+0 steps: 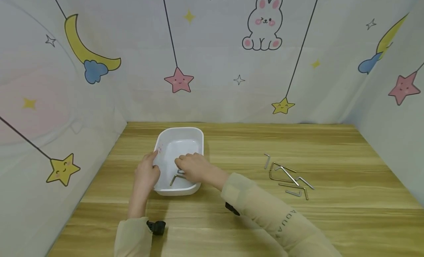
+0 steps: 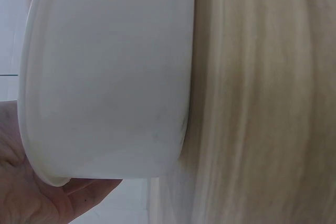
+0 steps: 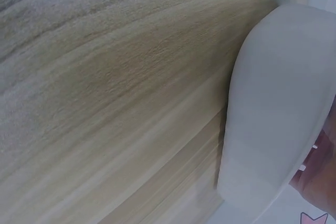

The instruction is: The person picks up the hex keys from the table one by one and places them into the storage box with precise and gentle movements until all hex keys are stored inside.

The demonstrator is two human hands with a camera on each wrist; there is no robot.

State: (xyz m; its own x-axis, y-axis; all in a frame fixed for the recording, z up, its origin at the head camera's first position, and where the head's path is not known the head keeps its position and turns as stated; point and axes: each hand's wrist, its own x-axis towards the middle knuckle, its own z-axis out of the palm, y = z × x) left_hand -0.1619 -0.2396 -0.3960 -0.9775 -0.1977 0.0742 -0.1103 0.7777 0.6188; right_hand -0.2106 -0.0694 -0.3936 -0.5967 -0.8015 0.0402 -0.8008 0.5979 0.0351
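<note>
A white plastic tub [image 1: 175,192] stands on the table left of centre. My left hand [image 1: 147,172] grips its left rim, and the left wrist view shows that hand at the edge of the tub's wall [image 2: 110,77]. My right hand [image 1: 195,166] reaches down inside the tub with curled fingers, holding silver hex keys [image 1: 180,171] that are mostly hidden beneath it. Two small bright ends [image 3: 302,167] show by its fingers in the right wrist view. A brass-coloured hex key [image 1: 173,179] lies on the tub's floor, partly covered by the right hand.
Several silver and brass-coloured hex keys [image 1: 289,179] lie loosely grouped on the wooden table [image 1: 347,213] to the right, some crossing. Patterned cloth walls [image 1: 215,102] rise behind and at both sides. Black wrist cameras [image 1: 157,227] sit at both cuffs.
</note>
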